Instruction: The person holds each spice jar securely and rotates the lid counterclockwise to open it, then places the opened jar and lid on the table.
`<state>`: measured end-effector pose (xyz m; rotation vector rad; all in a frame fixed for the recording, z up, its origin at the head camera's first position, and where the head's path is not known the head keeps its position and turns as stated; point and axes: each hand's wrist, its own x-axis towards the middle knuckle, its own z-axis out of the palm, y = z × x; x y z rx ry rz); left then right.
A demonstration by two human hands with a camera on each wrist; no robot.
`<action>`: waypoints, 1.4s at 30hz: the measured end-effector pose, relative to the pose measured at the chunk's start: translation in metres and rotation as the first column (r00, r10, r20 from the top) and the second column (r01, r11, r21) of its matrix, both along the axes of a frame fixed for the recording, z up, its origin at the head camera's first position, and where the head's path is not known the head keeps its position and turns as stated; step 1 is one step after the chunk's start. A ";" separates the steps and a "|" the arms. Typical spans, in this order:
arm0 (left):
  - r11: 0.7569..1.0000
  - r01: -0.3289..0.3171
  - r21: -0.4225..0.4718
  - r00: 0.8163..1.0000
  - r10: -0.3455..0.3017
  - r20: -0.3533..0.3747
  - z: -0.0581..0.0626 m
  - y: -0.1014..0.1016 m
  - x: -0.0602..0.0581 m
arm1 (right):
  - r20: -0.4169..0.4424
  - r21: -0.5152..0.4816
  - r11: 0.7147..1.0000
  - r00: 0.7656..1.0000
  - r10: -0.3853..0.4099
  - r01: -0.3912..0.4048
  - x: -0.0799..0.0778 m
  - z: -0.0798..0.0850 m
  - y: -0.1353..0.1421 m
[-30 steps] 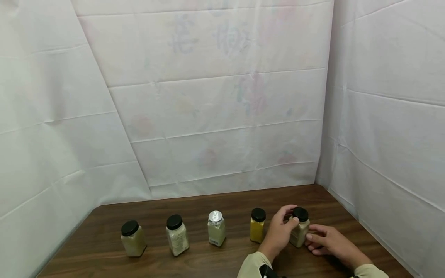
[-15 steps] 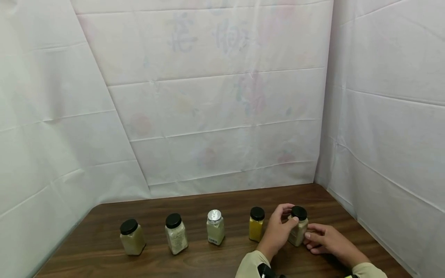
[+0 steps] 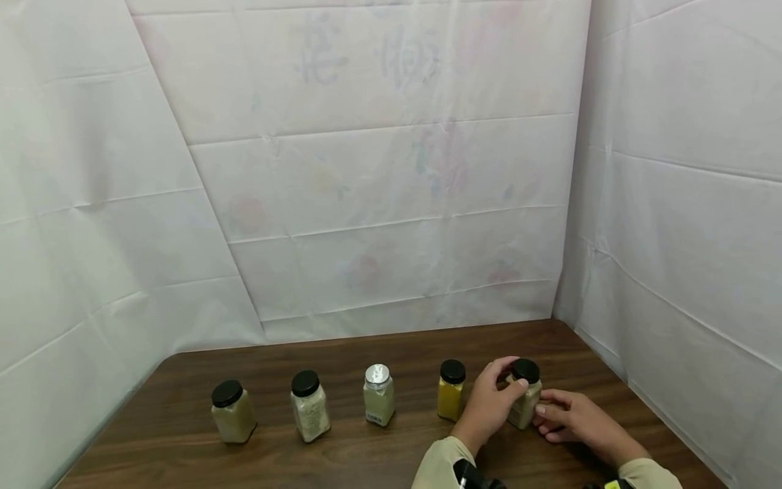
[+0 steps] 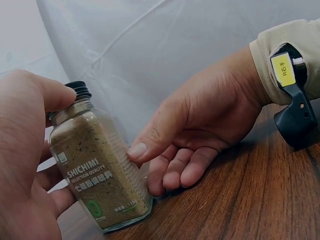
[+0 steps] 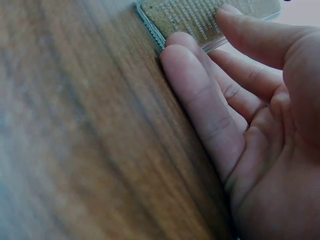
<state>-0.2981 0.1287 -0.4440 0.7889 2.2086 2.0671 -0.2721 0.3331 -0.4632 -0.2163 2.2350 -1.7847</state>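
A square shichimi seasoning jar point(image 3: 523, 405) with a black cap stands on the wooden table at the right in the head view. My left hand point(image 3: 487, 409) holds it from the left, with the thumb on the front of the cap and the fingers around the far side. The left wrist view shows the jar's label point(image 4: 90, 172) and brown speckled contents. From the right, my right hand point(image 3: 577, 420) touches the jar's side with the thumb tip, its other fingers loosely bent low beside the base. In the right wrist view those fingertips lie right at the jar's bottom edge point(image 5: 187, 22).
To the left stand a yellow-filled jar point(image 3: 451, 392), a silver-capped jar point(image 3: 379, 401), and two black-capped jars, one pale point(image 3: 310, 411) and one olive point(image 3: 234, 415), spaced in a row on the wooden table point(image 3: 366, 465). White sheets point(image 3: 397, 176) enclose the back and sides.
Both hands keep their places at the shichimi jar. Only the head view shifts slightly; the other jars stand where they were.
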 end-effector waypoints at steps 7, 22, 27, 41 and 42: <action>1.000 -0.001 0.003 1.000 0.001 0.028 0.000 -0.002 0.000 | 0.003 0.005 1.000 1.000 0.008 -0.008 0.000 0.002 -0.002; 0.999 -0.015 0.043 0.999 0.013 0.051 -0.001 0.000 0.002 | 0.010 0.004 1.000 1.000 0.008 -0.008 0.000 -0.001 0.001; 0.998 -0.019 0.058 0.998 0.016 0.056 -0.002 0.001 0.000 | 0.004 0.011 1.000 1.000 0.001 -0.001 -0.001 0.000 0.002; 1.000 0.017 0.023 1.000 -0.017 -0.006 -0.003 -0.002 -0.001 | 0.029 0.037 0.999 0.999 -0.031 0.030 0.000 0.004 -0.001; 1.000 0.016 0.003 1.000 -0.016 -0.022 -0.003 -0.003 -0.001 | 0.032 0.038 0.999 0.999 -0.033 0.032 0.000 0.004 -0.001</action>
